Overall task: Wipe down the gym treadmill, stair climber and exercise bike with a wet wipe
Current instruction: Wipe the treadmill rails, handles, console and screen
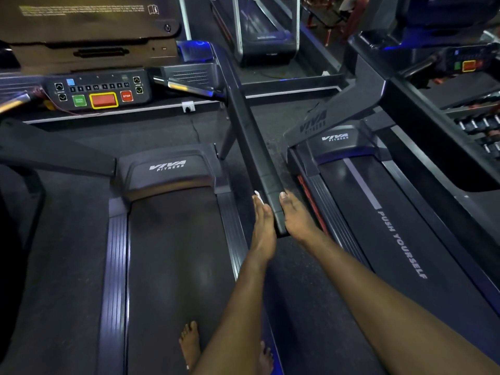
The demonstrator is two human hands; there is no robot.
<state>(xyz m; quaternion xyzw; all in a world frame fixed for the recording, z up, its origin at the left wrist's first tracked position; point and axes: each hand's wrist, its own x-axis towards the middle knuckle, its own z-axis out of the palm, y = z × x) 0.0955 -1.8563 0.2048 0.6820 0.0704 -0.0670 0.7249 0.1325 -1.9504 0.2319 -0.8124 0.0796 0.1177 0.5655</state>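
I stand barefoot on the belt (173,253) of a black treadmill. Its right handrail (251,136) runs from the console (100,90) down toward me. My left hand (263,231) lies along the left side of the rail's near end with fingers straight, pressing a white wet wipe (258,197) against it; only a sliver of the wipe shows at the fingertips. My right hand (297,220) grips the same rail end from the right, thumb on top and fingers hidden beneath.
A second treadmill (378,212) stands close on the right, across a narrow strip of floor. Its console and arm (433,136) reach over at the upper right. My feet (189,345) are near the belt's rear. A wall socket (188,106) sits ahead.
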